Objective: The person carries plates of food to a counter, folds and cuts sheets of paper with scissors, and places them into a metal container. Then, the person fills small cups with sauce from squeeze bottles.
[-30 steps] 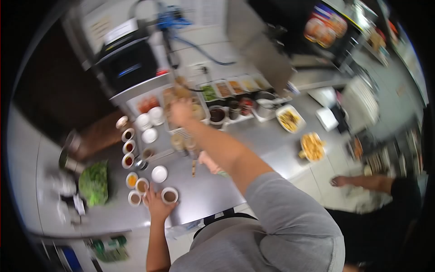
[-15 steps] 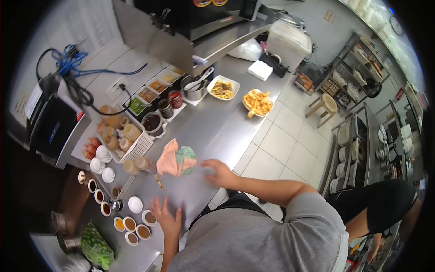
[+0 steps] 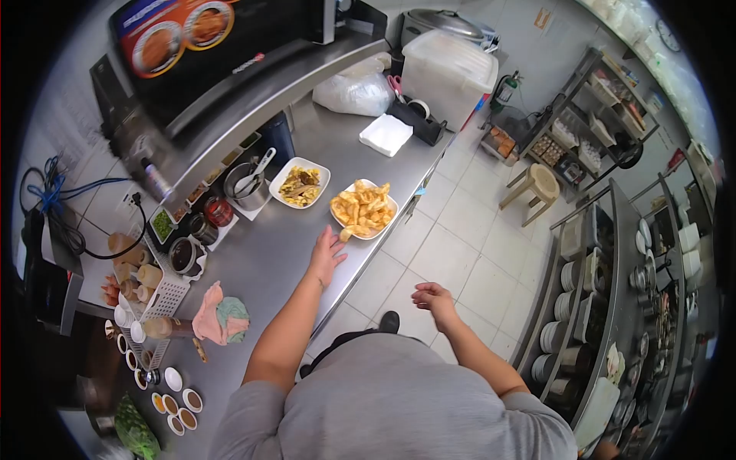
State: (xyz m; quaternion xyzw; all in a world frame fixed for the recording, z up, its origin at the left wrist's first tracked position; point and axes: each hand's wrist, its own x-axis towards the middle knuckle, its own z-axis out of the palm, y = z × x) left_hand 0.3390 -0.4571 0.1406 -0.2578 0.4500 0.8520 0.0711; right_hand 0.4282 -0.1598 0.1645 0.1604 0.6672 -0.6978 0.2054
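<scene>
My left hand point(image 3: 328, 257) reaches over the steel counter with its fingers stretched out and holds nothing. Its fingertips are close to a white bowl point(image 3: 379, 233) heaped with golden fried pieces point(image 3: 362, 207); whether they touch it I cannot tell. Beside that stands a second white bowl point(image 3: 325, 178) with a yellow and brown dish point(image 3: 300, 187) in it. Off the counter's edge, above the floor, my right hand point(image 3: 435, 301) hangs in the air. Its fingers are loosely bent and apart, with nothing in them.
Pink and green cloths point(image 3: 218, 316) lie on the counter point(image 3: 284, 268). A metal pot with a spoon point(image 3: 249, 192), sauce jars point(image 3: 219, 211) and a bottle basket point(image 3: 165, 295) line the wall side. White napkins point(image 3: 386, 135) lie farther back. A stool point(image 3: 537, 188) stands on the floor.
The view has shifted along the counter toward the two bowls. My left hand has moved from near the sauce cups to the fried food bowl. My right hand has left the cloths and hangs over the floor.
</scene>
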